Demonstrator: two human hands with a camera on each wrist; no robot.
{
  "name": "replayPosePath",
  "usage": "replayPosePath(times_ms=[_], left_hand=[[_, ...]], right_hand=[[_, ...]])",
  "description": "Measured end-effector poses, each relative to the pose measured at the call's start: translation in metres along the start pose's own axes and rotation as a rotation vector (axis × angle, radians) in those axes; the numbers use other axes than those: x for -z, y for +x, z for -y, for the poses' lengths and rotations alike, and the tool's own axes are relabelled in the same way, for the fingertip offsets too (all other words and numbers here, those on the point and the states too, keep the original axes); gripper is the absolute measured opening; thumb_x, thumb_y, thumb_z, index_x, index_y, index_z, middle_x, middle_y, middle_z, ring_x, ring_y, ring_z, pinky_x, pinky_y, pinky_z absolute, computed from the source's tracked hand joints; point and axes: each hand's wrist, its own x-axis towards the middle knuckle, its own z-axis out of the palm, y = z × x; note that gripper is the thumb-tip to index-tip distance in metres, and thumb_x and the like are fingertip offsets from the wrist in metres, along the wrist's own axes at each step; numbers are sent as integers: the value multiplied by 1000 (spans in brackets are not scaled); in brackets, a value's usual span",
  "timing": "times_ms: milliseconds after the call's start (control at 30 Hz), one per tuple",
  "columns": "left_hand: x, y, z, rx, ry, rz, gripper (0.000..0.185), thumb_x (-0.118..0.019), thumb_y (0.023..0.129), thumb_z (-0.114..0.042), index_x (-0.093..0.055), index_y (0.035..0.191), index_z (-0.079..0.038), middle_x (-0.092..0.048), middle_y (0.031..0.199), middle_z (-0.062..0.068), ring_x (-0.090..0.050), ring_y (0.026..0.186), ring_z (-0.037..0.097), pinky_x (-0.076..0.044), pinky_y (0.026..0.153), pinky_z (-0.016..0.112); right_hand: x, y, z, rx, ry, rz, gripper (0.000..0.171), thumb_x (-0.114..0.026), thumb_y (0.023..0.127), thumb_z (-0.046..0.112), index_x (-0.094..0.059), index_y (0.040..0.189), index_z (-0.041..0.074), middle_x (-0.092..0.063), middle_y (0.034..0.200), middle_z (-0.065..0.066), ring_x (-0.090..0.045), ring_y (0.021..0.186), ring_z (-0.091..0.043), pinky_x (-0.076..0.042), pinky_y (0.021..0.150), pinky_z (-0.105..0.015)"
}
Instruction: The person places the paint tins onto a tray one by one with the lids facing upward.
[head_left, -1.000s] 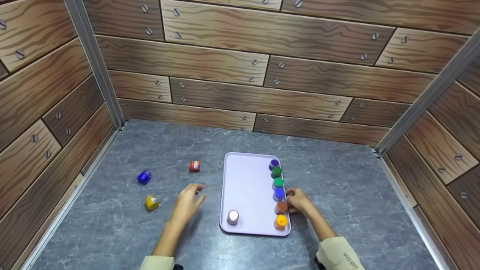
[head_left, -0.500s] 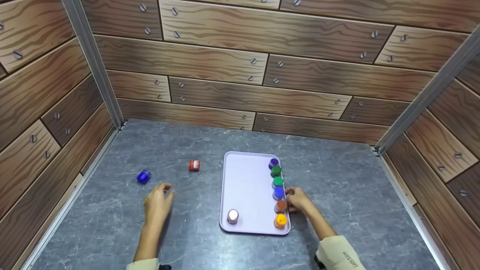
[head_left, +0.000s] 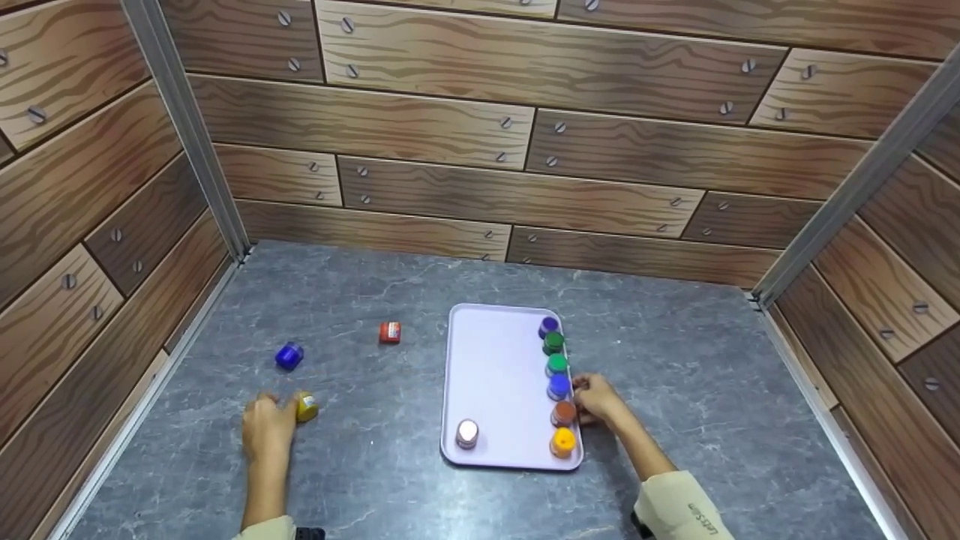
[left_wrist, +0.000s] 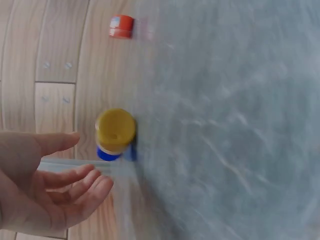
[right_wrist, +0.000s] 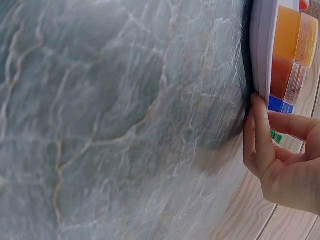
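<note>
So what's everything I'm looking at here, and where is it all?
Tray: one, pale lilac, middle of the table.
Jars in a row: six along the tray's right edge, far to near: purple, green, green, blue, brown, orange.
White-lidded jar: one, tray's near left corner.
Loose jars: three on the table left of the tray: red, blue, yellow.
Table: grey marble look.
Walls: wood-plank print, three sides.
Left hand: open, beside the yellow jar.
Right hand: fingers on the tray's right edge.
</note>
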Motion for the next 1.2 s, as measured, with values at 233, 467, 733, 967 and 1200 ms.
replayPosePath(times_ms=[233,467,733,967,1200], left_hand=[[-4,9,6,0,5,115,45,-49,90,-26,-53,93,18,-54,98,37,-49,93,52,-39,80,55],[-5,18,5,48,23,170,46,-47,92,-28,-56,94,17,-54,100,35,-50,93,50,-40,78,53],[-7,21,3,19,52,160,42,-51,89,-28,-62,100,12,-55,106,33,-49,97,51,-40,82,52],[-8,21,-2,-2,38,210,40,-54,88,-24,-59,83,16,-58,92,33,-52,88,49,-41,77,51],[-5,20,-6,0,14,264,35,-56,85,-22,-56,75,11,-56,74,22,-50,72,36,-43,71,49]], right_hand=[[-2,1,1,-24,8,1,40,-46,69,-11,-52,109,-13,-51,78,-11,-49,62,-20,-51,50,-34],[-2,0,1,-25,-3,-2,38,-46,71,-10,-51,108,-13,-50,77,-12,-49,61,-19,-51,49,-34],[-1,-1,0,-30,72,22,37,-42,69,-12,-51,105,-14,-48,73,-8,-47,58,-17,-50,47,-32],[-1,0,-1,-31,60,15,35,-42,71,-11,-51,106,-14,-50,75,-10,-48,58,-18,-50,47,-33],[-1,0,-1,-27,23,3,34,-43,72,-10,-52,105,-13,-51,76,-11,-48,59,-19,-50,47,-33]])
